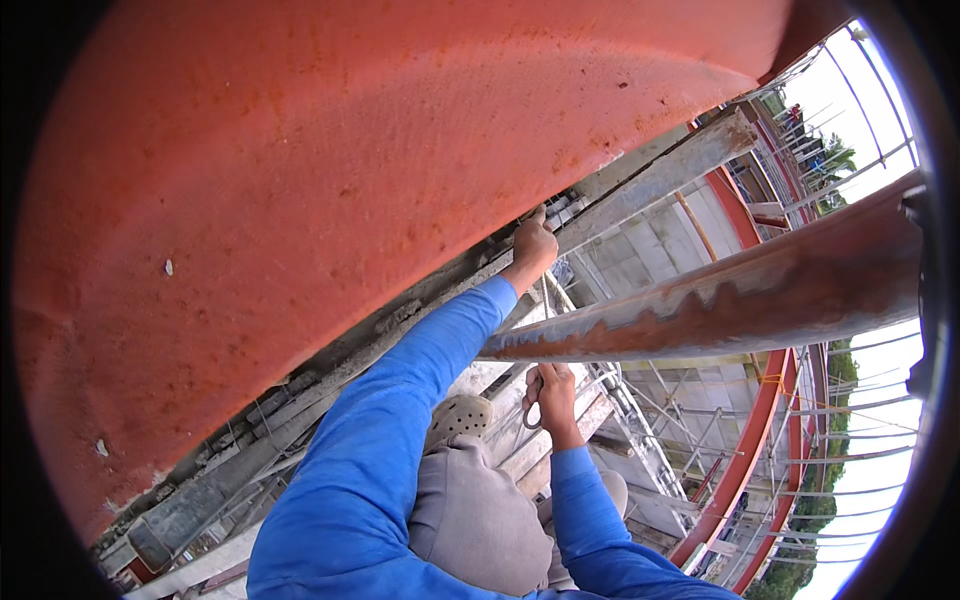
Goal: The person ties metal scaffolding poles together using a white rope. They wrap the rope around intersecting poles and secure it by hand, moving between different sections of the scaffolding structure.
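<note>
My left hand (pixel 535 246) reaches up to the narrow gap under a large red-painted steel beam (pixel 330 190). Its fingers are curled, one digit pointing up at the gap; whatever they may grip is hidden. Beside that hand, a grey board (pixel 660 180) runs along the beam's lower edge. Lower down, my right hand (pixel 560 398) is closed around a metal hand tool (pixel 531 414) with a curved, loop-like handle; the rest of the tool is covered by the fingers. Both arms wear blue sleeves.
A thick rusty steel pipe (pixel 720 285) crosses from the right between my hands. Below are wooden planks (pixel 530 452), scaffold tubes (pixel 650 420) and a curved red beam (pixel 745 470). My knee (pixel 475 510) and a perforated clog (pixel 462 415) are under my arms.
</note>
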Available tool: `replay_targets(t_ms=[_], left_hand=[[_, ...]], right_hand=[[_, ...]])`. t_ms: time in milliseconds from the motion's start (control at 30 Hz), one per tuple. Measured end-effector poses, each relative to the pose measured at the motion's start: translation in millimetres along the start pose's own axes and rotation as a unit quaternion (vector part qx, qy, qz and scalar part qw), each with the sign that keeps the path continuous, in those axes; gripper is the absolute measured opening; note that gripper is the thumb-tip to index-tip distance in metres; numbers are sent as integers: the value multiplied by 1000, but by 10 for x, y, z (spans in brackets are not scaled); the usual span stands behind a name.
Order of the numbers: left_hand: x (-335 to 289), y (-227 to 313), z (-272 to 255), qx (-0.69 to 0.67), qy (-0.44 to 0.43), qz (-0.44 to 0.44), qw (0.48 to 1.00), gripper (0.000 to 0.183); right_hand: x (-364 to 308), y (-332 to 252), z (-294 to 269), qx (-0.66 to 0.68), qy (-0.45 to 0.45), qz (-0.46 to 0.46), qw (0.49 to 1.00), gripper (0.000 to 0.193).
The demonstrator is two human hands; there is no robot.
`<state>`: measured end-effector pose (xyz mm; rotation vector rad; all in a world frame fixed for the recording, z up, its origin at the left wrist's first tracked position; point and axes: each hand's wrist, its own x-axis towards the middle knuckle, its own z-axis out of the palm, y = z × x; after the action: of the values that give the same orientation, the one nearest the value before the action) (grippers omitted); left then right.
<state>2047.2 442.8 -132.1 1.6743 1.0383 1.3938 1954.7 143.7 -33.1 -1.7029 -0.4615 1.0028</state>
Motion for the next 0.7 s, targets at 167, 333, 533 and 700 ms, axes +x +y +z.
replay_targets(t_ms=[167, 333, 533, 700], left_hand=[[-293, 708, 64, -269, -138, -355, 884, 25], [-267, 333, -292, -274, -104, -321, 901, 33], [-321, 394, -410, -441, -145, -449, 763, 15], [-355, 589, -286, -425, -95, -457, 775, 10]], right_hand=[[16, 62, -267, -5, 58, 20, 998, 38], [37, 5, -106, -15, 27, 16, 999, 34], [-36, 44, -201, 1, 41, 32, 999, 33], [-98, 31, -249, 1, 64, 35, 997, 35]])
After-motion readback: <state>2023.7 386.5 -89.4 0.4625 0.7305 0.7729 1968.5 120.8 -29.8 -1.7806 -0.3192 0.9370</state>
